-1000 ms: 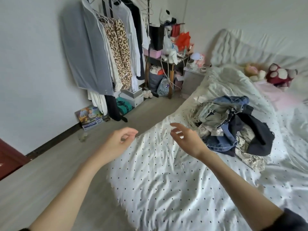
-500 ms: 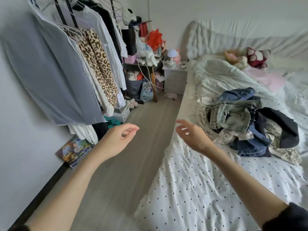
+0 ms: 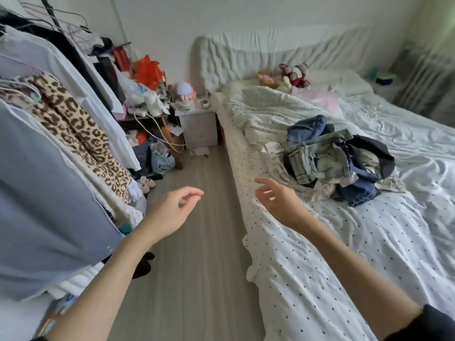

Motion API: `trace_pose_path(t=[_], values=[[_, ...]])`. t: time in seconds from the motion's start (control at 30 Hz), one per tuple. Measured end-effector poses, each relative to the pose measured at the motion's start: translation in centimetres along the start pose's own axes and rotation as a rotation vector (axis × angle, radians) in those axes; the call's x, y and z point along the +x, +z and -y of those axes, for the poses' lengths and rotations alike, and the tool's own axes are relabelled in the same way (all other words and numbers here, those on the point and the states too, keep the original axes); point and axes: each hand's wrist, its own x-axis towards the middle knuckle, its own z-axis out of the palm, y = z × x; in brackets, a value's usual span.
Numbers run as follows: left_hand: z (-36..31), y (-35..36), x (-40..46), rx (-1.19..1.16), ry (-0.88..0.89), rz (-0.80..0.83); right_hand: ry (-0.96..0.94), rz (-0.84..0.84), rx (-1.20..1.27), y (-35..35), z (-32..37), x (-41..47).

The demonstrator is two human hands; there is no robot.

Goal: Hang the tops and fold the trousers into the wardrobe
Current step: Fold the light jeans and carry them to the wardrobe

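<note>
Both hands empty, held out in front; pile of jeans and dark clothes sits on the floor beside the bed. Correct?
Not quite. The head view shows the pile of jeans and dark clothes lying on the bed, on the dotted sheet, not on the floor. The rest holds: the left hand and the right hand are both empty and held out in front.

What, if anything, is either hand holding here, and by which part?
Nothing is held. The left hand and right hand hang loosely curled in the air, short of the pile of clothes on the bed.
</note>
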Motion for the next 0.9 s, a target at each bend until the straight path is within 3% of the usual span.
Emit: trace_pose_path(t=[0.33,0.5,0.9], values=[[1.4,1.1,16.5,0.019,0.168,0.237,0.151,-0.167,-0.058,-0.8,-2.1,10.0],[0.3,4.3,27.7,0.045,0.206,0.302,0.288,-0.194,-0.030,-3.0,-8.0,16.9],[-3.9,17.0,48.9,0.098,0.260,0.680,0.606,-0.307,-0.013,-8.4,-22.4,28.5]])
